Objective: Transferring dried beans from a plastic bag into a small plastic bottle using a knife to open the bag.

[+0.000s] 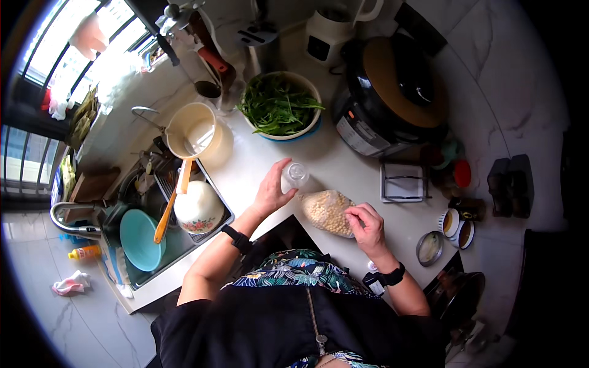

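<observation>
My left hand (pixel 270 189) curves around the left side of a small clear cup (pixel 297 175), with the thumb and fingers against it. Just to the right, a clear plastic bag of pale yellow soybeans (pixel 326 212) lies on the white countertop (pixel 269 154). My right hand (pixel 368 230) pinches the right edge of this bag between thumb and fingertips. The beans bulge in the middle of the bag, and its opening cannot be made out.
Behind my hands stands a bowl of leafy greens (pixel 281 105), with an electric pressure cooker (pixel 368 115) to its right. At left, a beige long-handled pot (pixel 193 131) stands near the sink, which holds a turquoise basin (pixel 141 240). Small dishes (pixel 448 223) stand at right.
</observation>
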Action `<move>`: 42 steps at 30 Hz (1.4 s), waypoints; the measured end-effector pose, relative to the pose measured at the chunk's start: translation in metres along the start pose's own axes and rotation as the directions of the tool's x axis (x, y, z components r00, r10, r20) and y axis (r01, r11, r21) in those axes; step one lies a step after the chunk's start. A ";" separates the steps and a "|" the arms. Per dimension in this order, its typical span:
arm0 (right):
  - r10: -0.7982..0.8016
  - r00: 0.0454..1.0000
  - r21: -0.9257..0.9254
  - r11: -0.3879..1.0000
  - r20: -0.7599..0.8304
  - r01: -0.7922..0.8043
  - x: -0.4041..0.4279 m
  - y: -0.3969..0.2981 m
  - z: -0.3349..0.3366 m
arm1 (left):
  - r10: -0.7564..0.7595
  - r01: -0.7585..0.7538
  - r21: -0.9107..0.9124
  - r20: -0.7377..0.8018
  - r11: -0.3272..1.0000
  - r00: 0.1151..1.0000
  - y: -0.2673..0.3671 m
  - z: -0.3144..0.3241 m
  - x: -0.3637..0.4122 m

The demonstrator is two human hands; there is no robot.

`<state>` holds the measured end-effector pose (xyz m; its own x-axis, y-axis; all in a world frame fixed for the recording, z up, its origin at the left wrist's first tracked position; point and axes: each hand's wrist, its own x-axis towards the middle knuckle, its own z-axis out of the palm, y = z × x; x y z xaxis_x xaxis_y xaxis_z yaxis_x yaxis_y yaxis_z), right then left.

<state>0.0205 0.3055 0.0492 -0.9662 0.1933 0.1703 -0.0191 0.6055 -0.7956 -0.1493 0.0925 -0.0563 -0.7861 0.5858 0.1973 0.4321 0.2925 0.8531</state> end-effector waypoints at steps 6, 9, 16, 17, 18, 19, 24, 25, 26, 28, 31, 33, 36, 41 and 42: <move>0.102 0.995 -0.088 0.991 0.022 -0.100 -0.003 0.001 -0.006 | 0.046 -0.046 0.013 -0.001 0.999 0.999 0.008 0.006 0.001; 0.075 0.995 -0.129 0.989 0.059 -0.067 0.001 -0.003 -0.007 | -0.015 0.016 0.019 -0.043 1.000 0.999 0.004 0.006 -0.008; 0.083 0.981 0.059 0.994 0.178 -0.095 0.004 -0.027 -0.001 | -0.032 0.043 0.058 -0.173 0.997 0.984 0.003 -0.023 -0.047; 0.088 0.980 0.055 0.994 0.177 -0.099 0.003 -0.029 -0.002 | 0.010 0.007 0.101 -0.172 0.995 0.985 0.004 -0.027 -0.055; 0.099 0.976 0.058 0.992 0.192 -0.112 0.003 -0.033 -0.002 | 0.019 -0.013 0.051 -0.124 0.999 0.992 0.012 -0.030 -0.063; 0.112 0.972 0.058 0.990 0.205 -0.126 0.002 -0.035 -0.003 | 0.033 -0.033 -0.004 -0.075 0.999 0.997 0.025 -0.035 -0.065; 0.140 0.948 0.126 0.975 0.287 -0.182 0.006 -0.067 -0.019 | 0.178 -0.165 -0.182 0.057 0.969 0.982 0.088 -0.028 -0.036; 0.140 0.938 0.167 0.965 0.317 -0.200 0.010 -0.074 -0.026 | 0.209 -0.161 -0.313 0.126 0.936 0.970 0.092 -0.027 -0.029; 0.093 0.934 0.185 0.969 0.344 -0.165 0.014 -0.083 -0.031 | 0.250 -0.146 -0.438 0.190 0.887 0.950 0.097 -0.026 -0.025; 0.160 0.912 0.235 0.936 0.378 -0.262 0.017 -0.099 -0.041 | 0.232 -0.035 -0.586 0.265 0.810 0.936 0.114 -0.028 -0.024; 0.297 0.842 0.327 0.822 0.451 -0.466 0.012 -0.115 -0.050 | 0.280 0.030 -0.703 0.321 0.710 0.905 0.117 -0.030 -0.027; 0.457 0.795 0.630 0.493 0.399 -0.600 0.006 -0.121 -0.045 | 0.230 0.137 -0.754 0.360 0.643 0.904 0.119 -0.030 -0.032; 0.454 0.790 0.701 0.396 0.412 -0.593 0.004 -0.124 -0.041 | 0.173 0.233 -0.809 0.377 0.541 0.910 0.110 -0.016 -0.043; 0.456 0.792 0.600 0.520 0.407 -0.608 0.014 -0.107 -0.026 | 0.149 0.348 -0.795 0.473 0.496 0.868 0.097 -0.006 -0.049; 0.457 0.807 0.586 0.557 0.374 -0.588 0.016 -0.102 -0.022 | 0.100 0.375 -0.805 0.467 0.459 0.879 0.095 -0.002 -0.049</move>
<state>0.0129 0.2636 0.1461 -0.8844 0.1443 -0.4438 0.4065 -0.2288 -0.8845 -0.0712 0.0902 0.0158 -0.4414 0.8967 0.0331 -0.4524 -0.2542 0.8548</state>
